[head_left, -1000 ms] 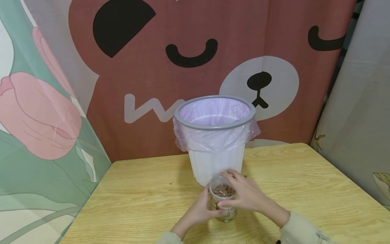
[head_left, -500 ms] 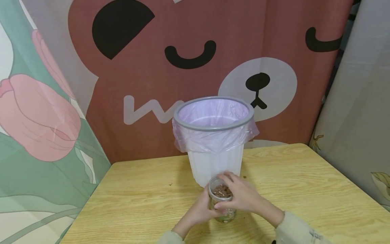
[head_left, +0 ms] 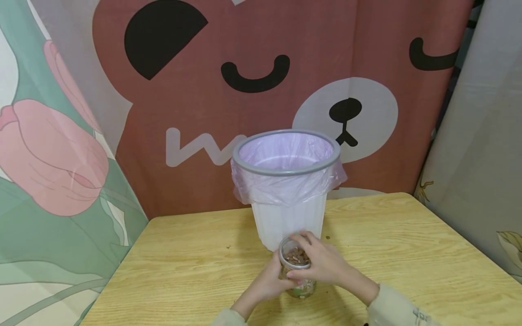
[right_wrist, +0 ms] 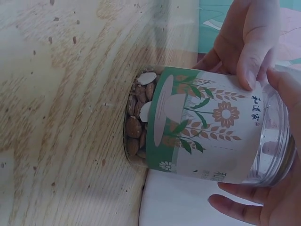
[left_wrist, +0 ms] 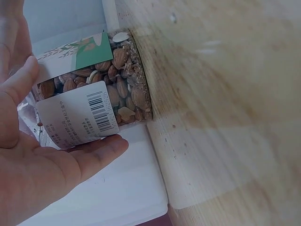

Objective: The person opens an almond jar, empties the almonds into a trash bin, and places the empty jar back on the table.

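Note:
A clear jar (head_left: 303,290) of almonds stands upright on the wooden table, its mouth uncovered and its top pointing up. Brown nuts (head_left: 297,256) show through the opening. My left hand (head_left: 267,280) grips the jar's left side, its thumb across the front. From the right, my right hand (head_left: 328,262) holds the jar around its rim, thumb at the front and fingers at the far edge. A white barcode label (left_wrist: 80,115) faces the left wrist camera. The right wrist view shows the green and white printed label (right_wrist: 202,122), with several almonds (right_wrist: 134,127) below it.
Right behind the jar stands a white bin (head_left: 287,217) with a grey rim and a pinkish plastic liner (head_left: 285,185). Small dark crumbs (right_wrist: 74,40) dot the wooden table (head_left: 183,262). A bear-print curtain (head_left: 195,104) hangs behind the table.
My right hand has shifted slightly left, its fingers further across the jar's mouth. The jar and my left hand stay in nearly the same place.

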`<state>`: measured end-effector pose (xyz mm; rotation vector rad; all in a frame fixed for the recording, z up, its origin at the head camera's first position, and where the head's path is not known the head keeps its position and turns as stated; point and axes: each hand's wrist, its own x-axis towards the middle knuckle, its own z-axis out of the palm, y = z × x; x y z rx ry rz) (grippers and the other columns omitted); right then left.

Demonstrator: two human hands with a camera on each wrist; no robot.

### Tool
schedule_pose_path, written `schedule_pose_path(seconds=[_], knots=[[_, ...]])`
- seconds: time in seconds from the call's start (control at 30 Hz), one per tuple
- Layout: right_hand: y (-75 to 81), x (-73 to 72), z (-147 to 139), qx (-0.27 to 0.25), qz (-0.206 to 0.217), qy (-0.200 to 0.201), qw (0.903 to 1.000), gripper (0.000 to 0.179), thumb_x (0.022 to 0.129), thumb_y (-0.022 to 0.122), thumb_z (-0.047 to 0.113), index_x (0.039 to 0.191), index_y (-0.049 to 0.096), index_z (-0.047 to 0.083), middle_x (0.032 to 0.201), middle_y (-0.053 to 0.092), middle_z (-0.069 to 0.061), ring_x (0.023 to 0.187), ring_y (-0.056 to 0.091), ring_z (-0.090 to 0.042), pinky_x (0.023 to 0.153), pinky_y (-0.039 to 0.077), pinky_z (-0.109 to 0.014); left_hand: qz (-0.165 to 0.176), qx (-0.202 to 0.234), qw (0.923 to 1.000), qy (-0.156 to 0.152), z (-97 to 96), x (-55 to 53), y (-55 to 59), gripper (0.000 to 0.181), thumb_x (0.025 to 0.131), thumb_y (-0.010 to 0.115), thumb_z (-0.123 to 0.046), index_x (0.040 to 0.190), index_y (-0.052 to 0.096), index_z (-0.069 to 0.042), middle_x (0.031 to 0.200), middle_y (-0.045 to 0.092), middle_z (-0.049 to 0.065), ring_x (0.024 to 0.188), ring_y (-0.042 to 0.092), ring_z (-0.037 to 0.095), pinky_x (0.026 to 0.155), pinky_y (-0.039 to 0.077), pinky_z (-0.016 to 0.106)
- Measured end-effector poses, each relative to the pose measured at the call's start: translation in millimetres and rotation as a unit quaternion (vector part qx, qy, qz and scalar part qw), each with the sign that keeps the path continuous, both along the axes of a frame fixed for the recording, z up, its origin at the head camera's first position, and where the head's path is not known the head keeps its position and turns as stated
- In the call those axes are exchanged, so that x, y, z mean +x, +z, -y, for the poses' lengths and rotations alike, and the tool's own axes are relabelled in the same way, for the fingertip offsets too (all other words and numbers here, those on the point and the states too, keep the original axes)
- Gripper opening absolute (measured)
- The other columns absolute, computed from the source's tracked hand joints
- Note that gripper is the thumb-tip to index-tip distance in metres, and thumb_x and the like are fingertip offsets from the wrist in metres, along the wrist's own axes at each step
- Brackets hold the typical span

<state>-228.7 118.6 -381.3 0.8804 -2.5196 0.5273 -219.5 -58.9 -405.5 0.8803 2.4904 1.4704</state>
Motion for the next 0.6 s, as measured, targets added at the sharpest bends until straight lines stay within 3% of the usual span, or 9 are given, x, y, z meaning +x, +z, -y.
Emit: schedule_pose_path(seconds=[0.2,0.6], knots=[[-2.6,1.2,3.4,-0.017,0.002,-0.001,0.9999,0.071,0.069,0.066,0.053,0.123,0.049,0.011,0.114,0.047,-0.015,0.09,0.055,-0.028,0.061,0.048,-0.039,-0.01,0.0,0.9999,-0.003,-0.1,-1.0,-0.8,0.085,0.078,0.069,-0.02,0.139,0.013,0.001,0.141,0.024,0.018,0.129,0.022,0.03,0.102,0.019,0.045],[-2.1,4.1,6.5,-0.041,-0.003,-0.018,0.999,0.071,0.062,0.072,0.048,0.12,0.052,0.012,0.109,0.048,-0.009,0.079,0.055,-0.021,0.057,0.047,-0.032,-0.036,0.007,0.9992,0.013,-0.6,-0.9,-5.1,0.084,0.076,0.071,-0.023,0.14,0.02,-0.004,0.139,0.031,0.01,0.127,0.029,0.025,0.101,0.024,0.041]])
